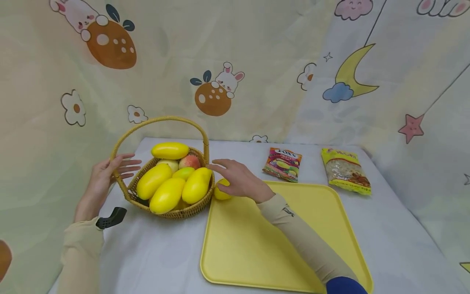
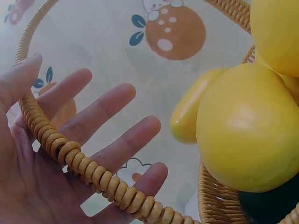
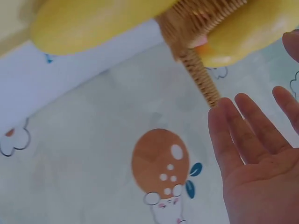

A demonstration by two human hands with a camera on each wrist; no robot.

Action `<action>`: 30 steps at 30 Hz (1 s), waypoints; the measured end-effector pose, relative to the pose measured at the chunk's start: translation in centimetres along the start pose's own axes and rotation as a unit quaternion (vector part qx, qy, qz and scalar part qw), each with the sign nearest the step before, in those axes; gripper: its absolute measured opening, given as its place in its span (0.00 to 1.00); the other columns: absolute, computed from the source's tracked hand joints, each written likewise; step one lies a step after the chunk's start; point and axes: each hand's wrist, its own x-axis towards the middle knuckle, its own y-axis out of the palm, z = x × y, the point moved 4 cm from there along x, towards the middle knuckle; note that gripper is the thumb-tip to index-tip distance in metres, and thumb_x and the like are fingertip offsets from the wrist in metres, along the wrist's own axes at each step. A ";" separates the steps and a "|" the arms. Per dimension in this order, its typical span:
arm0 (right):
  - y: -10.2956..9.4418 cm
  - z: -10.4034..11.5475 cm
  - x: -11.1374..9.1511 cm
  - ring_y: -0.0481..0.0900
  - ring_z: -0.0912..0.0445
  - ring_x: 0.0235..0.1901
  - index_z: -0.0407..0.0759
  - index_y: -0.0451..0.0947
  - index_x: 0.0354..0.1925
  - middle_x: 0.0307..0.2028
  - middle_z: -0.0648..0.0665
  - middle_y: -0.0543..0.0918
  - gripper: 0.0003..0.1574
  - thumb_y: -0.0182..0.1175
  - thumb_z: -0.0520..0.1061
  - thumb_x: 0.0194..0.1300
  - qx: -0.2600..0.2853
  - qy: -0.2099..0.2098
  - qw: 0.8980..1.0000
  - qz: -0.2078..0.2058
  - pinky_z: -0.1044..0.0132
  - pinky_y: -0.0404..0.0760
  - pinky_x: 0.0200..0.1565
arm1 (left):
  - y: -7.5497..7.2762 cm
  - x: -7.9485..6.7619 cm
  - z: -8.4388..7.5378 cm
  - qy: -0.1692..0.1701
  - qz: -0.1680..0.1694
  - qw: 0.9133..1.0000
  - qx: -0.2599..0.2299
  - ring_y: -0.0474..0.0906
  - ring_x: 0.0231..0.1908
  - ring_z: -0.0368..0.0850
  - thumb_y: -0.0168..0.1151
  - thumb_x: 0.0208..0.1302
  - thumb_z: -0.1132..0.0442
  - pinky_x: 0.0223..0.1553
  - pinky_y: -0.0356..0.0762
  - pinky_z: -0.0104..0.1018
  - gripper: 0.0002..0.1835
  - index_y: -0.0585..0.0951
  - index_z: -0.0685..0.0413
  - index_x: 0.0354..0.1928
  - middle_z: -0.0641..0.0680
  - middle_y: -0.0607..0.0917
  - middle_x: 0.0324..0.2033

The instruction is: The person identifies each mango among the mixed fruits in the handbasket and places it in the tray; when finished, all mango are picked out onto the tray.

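Note:
A wicker basket (image 1: 196, 210) with a tall arched handle (image 1: 167, 118) stands at the left, heaped with fruit. Several yellow mangoes (image 1: 167, 197) fill it, and a reddish peach (image 1: 191, 162) shows behind them. My left hand (image 1: 100, 179) is at the handle's left side, fingers straight and spread; in the left wrist view the beaded handle (image 2: 96, 177) crosses in front of the palm. On the other side, my right hand (image 1: 240, 178) reaches toward the basket with straight fingers, fingertips close to the handle's right base. Beneath it a yellow fruit (image 1: 221, 192) lies outside the basket, partly hidden.
A yellow tray (image 1: 249, 245) lies under my right forearm, its left edge close to the basket. Behind it are a purple-red candy bag (image 1: 282, 164) and a yellow snack bag (image 1: 346, 172). A printed cloth (image 1: 264, 94) hangs behind the white table.

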 end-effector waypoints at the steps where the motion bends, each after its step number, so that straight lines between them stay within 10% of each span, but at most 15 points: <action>1: -0.1 0.2 0.5 0.74 0.48 0.58 0.48 0.68 0.65 0.61 0.40 0.74 0.34 0.63 0.46 0.61 0.001 -0.004 1.000 0.000 0.54 0.77 0.56 | 0.1 0.1 0.0 0.003 0.003 1.000 -0.003 0.84 0.43 0.35 0.44 0.76 0.53 0.43 0.79 0.25 0.20 0.78 0.54 0.57 0.44 0.87 0.43; 17: 3.8 1.3 11.5 0.67 0.51 0.64 0.48 0.62 0.70 0.65 0.42 0.68 0.34 0.54 0.49 0.68 0.043 0.011 0.996 0.071 0.59 0.70 0.62 | -0.7 -1.0 0.6 0.002 -0.018 0.999 0.034 0.84 0.42 0.35 0.43 0.76 0.52 0.42 0.80 0.24 0.21 0.76 0.56 0.58 0.42 0.87 0.42; 30: 5.6 -0.5 15.5 0.62 0.52 0.65 0.52 0.51 0.74 0.68 0.44 0.61 0.41 0.56 0.54 0.69 0.034 0.084 0.989 0.119 0.59 0.60 0.68 | -0.2 -0.2 0.2 -0.009 -0.014 0.999 0.035 0.84 0.44 0.36 0.44 0.75 0.50 0.43 0.79 0.25 0.22 0.76 0.56 0.59 0.44 0.87 0.43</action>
